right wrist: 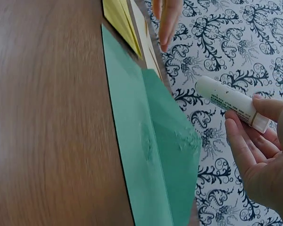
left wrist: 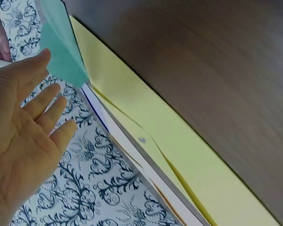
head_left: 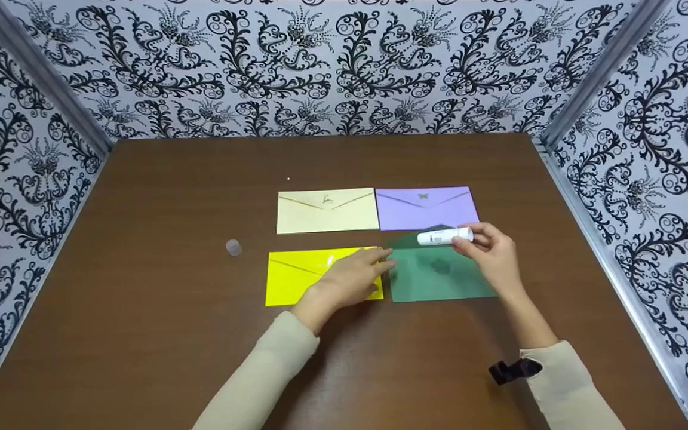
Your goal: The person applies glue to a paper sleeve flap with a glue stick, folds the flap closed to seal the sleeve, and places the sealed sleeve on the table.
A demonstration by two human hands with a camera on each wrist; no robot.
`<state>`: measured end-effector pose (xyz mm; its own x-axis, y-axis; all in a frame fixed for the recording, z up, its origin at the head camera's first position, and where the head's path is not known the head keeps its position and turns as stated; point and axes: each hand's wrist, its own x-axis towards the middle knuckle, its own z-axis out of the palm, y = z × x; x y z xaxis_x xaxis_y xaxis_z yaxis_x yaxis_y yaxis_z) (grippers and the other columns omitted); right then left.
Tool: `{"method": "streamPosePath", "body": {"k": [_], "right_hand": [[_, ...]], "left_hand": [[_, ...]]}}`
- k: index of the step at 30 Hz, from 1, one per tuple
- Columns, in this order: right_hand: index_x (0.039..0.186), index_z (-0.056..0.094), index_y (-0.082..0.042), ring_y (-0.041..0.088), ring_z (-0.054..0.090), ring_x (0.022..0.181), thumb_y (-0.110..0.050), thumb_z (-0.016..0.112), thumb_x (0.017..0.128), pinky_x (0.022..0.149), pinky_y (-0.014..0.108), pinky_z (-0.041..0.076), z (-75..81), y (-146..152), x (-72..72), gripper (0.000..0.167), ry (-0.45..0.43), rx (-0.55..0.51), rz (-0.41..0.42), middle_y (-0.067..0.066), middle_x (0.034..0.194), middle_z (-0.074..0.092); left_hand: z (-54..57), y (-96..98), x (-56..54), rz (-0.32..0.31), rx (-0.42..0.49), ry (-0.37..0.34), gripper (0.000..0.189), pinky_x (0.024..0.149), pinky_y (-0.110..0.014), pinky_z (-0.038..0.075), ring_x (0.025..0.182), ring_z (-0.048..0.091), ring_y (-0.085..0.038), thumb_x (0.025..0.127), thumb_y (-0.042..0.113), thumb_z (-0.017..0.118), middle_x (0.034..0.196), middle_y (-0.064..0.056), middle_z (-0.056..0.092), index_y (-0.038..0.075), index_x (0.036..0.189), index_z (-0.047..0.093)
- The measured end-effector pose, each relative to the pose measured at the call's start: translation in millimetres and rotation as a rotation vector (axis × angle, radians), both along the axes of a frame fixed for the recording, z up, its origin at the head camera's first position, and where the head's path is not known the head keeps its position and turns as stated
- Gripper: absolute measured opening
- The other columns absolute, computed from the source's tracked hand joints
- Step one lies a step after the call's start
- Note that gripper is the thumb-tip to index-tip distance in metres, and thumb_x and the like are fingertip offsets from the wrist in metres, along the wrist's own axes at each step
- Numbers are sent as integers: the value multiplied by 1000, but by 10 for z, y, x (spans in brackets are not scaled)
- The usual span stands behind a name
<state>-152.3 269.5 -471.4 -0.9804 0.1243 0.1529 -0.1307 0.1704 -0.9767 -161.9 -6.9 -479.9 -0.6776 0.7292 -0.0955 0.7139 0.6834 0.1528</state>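
Between the thumb and fingers of my right hand is a white glue stick with small print, pinched near one end. It is held above the green envelope, whose pointed flap stands unfolded. Wet-looking smears mark the flap and the body in the right wrist view. My left hand hovers over the yellow envelope with fingers extended toward the green one, holding nothing. The left wrist view shows its open palm and spread fingers.
Behind lie a cream envelope and a purple envelope, both with folded flaps and small gold motifs. A translucent cap sits to the left on the brown table. Patterned walls enclose the table's back and sides.
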Motion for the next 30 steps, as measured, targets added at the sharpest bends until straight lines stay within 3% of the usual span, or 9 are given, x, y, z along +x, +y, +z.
{"method": "streamPosePath", "body": {"k": [9,17,23,26,28,30], "right_hand": [[115,60,17,1,74,82,-1,72,88,74,21,61,-28,176,51,34,-10,28,-14,-18,89,75],[115,60,17,0,74,79,0,73,87,73,20,61,-69,266,72,36,-27,79,-28,-15,88,75],[110,66,9,-9,69,77,-5,77,86,70,13,59,-110,301,81,30,19,305,-43,16,96,77],[111,68,6,-17,63,78,-7,78,85,69,4,53,-129,320,80,30,57,463,-47,24,100,75],[112,68,4,-10,66,79,-8,78,85,68,2,51,-134,324,74,31,72,565,-53,22,100,76],[113,68,3,4,72,80,-9,78,85,69,12,57,-136,314,66,32,79,655,-56,21,99,76]], "left_hand": [[-57,327,14,-73,24,35,49,121,-33,35,145,42,-18,100,17,59,157,0,45,21,148,50],[-139,513,18,-92,-62,50,47,121,-29,35,146,40,-14,102,19,54,159,4,41,26,148,49],[-216,577,8,-90,-59,-1,43,118,-29,39,146,41,-15,103,18,54,158,5,43,28,145,53],[-213,591,5,-81,-58,-35,43,117,-29,40,145,42,-15,102,18,55,157,5,44,29,143,56],[-204,600,-1,-76,-55,-51,42,118,-28,39,145,42,-15,102,17,56,157,5,44,29,142,57],[-189,605,-4,-72,-52,-63,43,118,-28,39,145,42,-15,101,16,56,156,6,45,29,142,57]]}}
